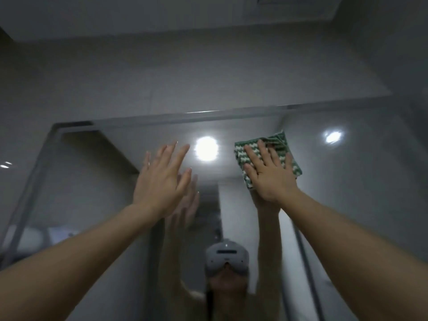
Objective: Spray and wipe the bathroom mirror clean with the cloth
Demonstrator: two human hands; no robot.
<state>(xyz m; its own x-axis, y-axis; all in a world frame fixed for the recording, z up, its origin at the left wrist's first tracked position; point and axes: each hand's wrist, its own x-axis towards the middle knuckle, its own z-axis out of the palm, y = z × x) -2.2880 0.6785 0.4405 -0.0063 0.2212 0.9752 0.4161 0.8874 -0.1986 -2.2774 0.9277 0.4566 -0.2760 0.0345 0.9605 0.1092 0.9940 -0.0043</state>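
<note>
The right hand (269, 179) presses the green cloth (268, 158) flat to the mirror (347, 181), grip spread, fingers straight.

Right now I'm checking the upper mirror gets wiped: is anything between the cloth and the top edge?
Nothing visible. The right hand presses the green cloth flat on the mirror just below its top edge; the left hand is open, off to the side.

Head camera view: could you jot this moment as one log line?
right hand: presses folded green-and-white cloth flat on mirror near top edge | left hand: open, raised, holds nothing
</note>
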